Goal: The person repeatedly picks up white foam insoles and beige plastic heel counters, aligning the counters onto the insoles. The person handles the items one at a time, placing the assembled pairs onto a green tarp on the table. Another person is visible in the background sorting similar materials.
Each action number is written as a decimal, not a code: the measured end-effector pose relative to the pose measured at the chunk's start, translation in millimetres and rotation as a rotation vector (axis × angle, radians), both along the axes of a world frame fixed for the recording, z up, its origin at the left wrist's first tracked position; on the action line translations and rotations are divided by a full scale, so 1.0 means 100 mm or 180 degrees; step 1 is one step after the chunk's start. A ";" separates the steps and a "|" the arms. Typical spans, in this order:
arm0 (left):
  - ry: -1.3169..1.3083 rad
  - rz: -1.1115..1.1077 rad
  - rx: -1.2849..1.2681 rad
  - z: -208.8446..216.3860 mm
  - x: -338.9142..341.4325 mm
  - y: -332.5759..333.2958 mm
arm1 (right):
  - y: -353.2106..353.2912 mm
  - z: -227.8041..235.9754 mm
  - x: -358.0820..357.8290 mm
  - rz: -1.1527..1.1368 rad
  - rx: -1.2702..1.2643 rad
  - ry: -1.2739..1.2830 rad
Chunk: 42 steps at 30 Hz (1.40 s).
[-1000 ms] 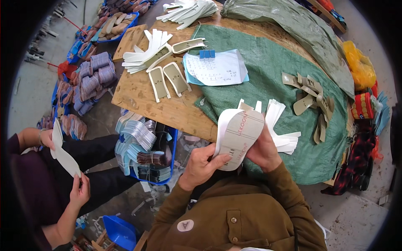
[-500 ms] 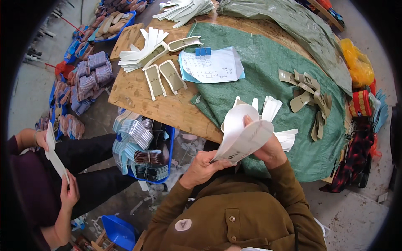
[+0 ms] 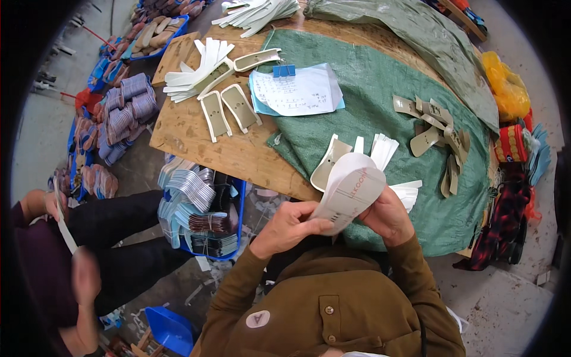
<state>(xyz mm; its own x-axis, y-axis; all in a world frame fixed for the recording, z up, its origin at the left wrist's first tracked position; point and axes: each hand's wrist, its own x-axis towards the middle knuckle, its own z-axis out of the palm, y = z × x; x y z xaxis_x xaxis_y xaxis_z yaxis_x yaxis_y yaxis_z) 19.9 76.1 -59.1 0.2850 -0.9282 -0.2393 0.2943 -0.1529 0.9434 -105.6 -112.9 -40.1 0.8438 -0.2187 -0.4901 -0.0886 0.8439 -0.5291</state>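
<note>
Now the white insole (image 3: 350, 199) is up between both hands, its long axis slanting from the near end, pinched by the left hand (image 3: 286, 229), away and rightward; the right hand (image 3: 389, 219) flanks its right edge, fingers partly hidden, grip unclear.

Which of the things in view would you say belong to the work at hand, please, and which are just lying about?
Seemingly part of the work:
- pale insoles, pinched in the left hand, the right hand at their edge
- white strips nearby

Probably just lying about:
- yellow bag
- checked cloth
- blue tub on the floor
</note>
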 end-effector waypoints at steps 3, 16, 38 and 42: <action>0.0023 0.0184 -0.0019 0.09 -0.02 -0.06 | -0.08 0.09 -0.01 -0.0016 -0.0386 -0.0076; -0.1088 0.0018 0.0189 0.06 0.00 0.02 | -0.16 0.08 -0.05 0.0485 0.0039 0.0110; -0.1399 -0.0180 0.0343 0.12 -0.06 -0.04 | -0.22 -0.05 -0.13 0.0664 0.0026 0.0269; -0.1362 -0.0290 0.0512 0.09 -0.06 -0.03 | -0.19 -0.04 -0.16 0.0705 0.0065 0.0364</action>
<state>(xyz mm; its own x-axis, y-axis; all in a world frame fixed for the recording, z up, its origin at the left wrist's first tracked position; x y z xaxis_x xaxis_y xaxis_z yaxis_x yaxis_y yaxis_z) 13.7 72.9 -49.7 0.3084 -0.9148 -0.2608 -0.1377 -0.3142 0.9393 -121.8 -132.3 -44.1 0.8088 -0.0237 -0.5876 -0.3310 0.8076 -0.4881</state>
